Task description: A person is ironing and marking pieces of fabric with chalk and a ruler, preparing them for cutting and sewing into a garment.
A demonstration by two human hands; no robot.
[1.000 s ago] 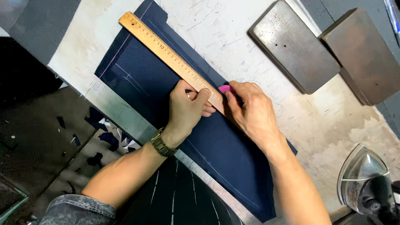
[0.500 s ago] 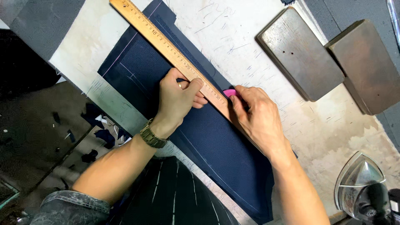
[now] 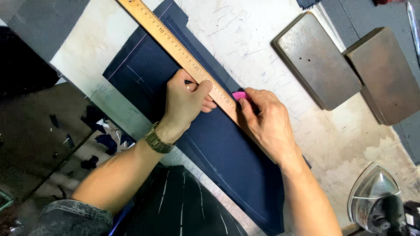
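Left hand (image 3: 186, 102) pressed flat on the ruler (image 3: 183, 59), fingers spread across its edge, palm over the navy cloth (image 3: 218, 148); not clasped round anything, just pinning wood to fabric. Ring on one finger, metal watch (image 3: 156, 140) at the wrist. Right hand (image 3: 267, 124) closed in a pinch on a pink chalk (image 3: 239, 95), tip set at the far edge of the ruler, just past the left fingertips. Ruler laid diagonally, running from upper left down under the right hand, along the far side of the cloth. Cloth spread flat on the worn, pale table (image 3: 358, 144), faint chalk lines visible on it near the upper left corner and along the near edge. Two heavy metal blocks (image 3: 317, 61) side by side at upper right, well apart from the hands, resting on the table. Iron (image 3: 376, 201) at lower right corner, partly cut off by the frame. Dark pinstriped fabric (image 3: 183, 205) at the bottom, between the forearms, overlapping the table's near edge. Cloth scraps (image 3: 98, 140) scattered on the dark floor at left.
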